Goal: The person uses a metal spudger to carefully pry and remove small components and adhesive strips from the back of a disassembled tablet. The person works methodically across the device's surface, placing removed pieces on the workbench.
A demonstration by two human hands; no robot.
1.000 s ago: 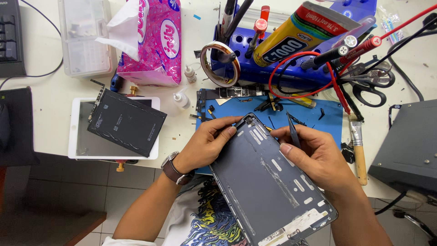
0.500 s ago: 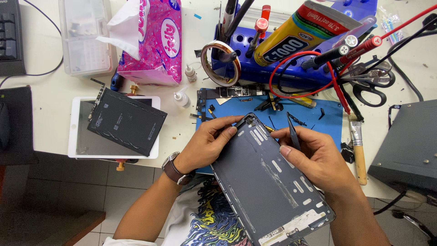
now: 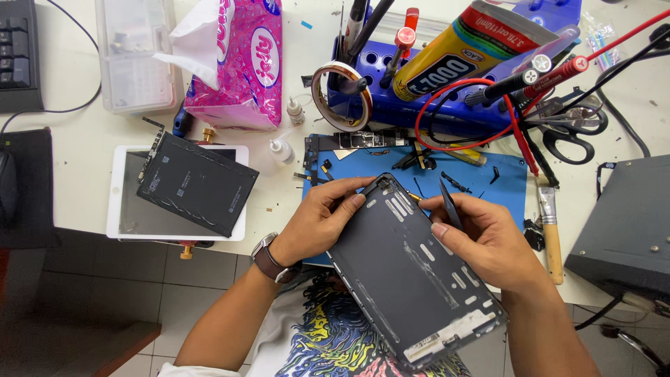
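Observation:
An empty dark grey tablet back shell (image 3: 412, 276), inside facing up, rests tilted over the table's front edge and my lap. My left hand (image 3: 322, 216) grips its upper left edge, thumb on the inner face near the top corner. My right hand (image 3: 481, 241) rests on the shell's right edge and pinches black tweezers (image 3: 450, 206), tips pointing toward the shell's top corner where a small gold-coloured part (image 3: 414, 197) sits.
A blue work mat (image 3: 488, 178) lies under the shell with small parts and a circuit board (image 3: 359, 142). To the left sit a white tablet front (image 3: 129, 213) with a black battery pack (image 3: 197, 183). Behind: tissue pack (image 3: 237, 59), tape roll (image 3: 340, 95), glue tube (image 3: 453, 52), scissors (image 3: 569, 132), brush (image 3: 550, 230).
Both hands and the shell stay almost in place; the right hand with the tweezers has shifted slightly toward the shell's top corner.

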